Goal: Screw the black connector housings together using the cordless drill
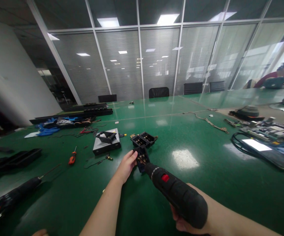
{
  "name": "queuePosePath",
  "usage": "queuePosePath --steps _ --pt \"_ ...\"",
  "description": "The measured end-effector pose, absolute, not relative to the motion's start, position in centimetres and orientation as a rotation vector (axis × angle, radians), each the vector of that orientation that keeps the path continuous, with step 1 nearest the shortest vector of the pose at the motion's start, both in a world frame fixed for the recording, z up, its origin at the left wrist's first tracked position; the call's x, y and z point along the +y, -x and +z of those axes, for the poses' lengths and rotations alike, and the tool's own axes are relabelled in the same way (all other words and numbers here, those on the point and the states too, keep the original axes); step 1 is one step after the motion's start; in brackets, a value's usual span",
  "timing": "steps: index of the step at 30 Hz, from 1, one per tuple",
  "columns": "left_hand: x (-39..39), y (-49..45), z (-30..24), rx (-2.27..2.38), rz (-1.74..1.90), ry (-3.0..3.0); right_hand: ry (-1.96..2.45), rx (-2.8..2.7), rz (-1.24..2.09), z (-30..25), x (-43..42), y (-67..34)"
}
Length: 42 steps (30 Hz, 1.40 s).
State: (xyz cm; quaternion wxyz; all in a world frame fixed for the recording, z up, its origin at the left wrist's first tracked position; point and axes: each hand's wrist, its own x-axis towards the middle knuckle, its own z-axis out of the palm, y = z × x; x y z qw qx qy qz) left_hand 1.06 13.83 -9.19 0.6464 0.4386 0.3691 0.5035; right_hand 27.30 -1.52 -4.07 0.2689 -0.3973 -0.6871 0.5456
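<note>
My left hand point(126, 167) grips a small black plastic box point(138, 150) by its left side, holding it tilted over the green table. Brass-coloured metal parts show inside the box. My right hand point(181, 225) is wrapped round the handle of a black cordless drill point(178, 193) with a red switch on top. The drill's front end points into the box; its tip is hidden there. Just behind stand similar black boxes point(147, 139) with brass parts in them. Left of these, another black frame point(106, 136) rests on a silver-grey case point(119, 143).
An orange-handled screwdriver point(72, 159) and a long black power tool point(11, 198) lie on the left. Farther back are blue gloves point(46, 129) and black strips point(88, 112). Circuit boards point(272, 129) and a black cable point(235, 144) lie right. Another person point(272, 78) sits far right.
</note>
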Motion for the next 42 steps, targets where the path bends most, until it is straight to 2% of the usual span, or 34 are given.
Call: queuePosePath --steps 6,32,42 --pt "13.8 -1.0 -9.3 0.844 1.144 -0.999 1.11 -1.77 1.591 -3.9 -1.5 -27.3" --pt "13.9 -1.0 -9.2 0.852 1.14 -1.033 1.193 -1.815 1.471 -3.6 -1.6 -27.3" --pt "14.2 -1.1 -9.4 0.868 1.159 -1.004 1.118 -1.786 1.539 -3.7 -1.7 -27.2"
